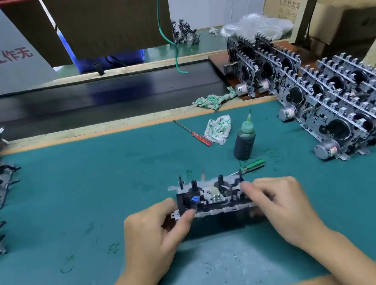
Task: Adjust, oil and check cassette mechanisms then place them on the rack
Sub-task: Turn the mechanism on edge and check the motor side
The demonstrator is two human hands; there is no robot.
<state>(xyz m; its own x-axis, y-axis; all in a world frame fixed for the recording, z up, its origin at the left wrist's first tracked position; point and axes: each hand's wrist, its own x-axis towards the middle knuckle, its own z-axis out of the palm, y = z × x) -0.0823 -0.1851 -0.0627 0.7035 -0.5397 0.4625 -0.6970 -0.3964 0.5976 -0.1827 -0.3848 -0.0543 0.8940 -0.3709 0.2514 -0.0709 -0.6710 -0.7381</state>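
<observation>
Metal mechanism (213,198) sits gripped at both ends by my left hand (155,229) and right hand (282,204). I judge I'm checking it; oiling next needs the bottle (243,140).

Cassette mechanism (212,197) held low over the green mat (93,189), others waiting in rows.

It is a black and silver frame with two upright spindles and a small blue part, lying roughly level, gripped at both ends. Finished mechanisms (344,109) stand on edge at far right, packed in rows, silver motors facing out. The oil bottle (245,141) stands upright just behind.
</observation>
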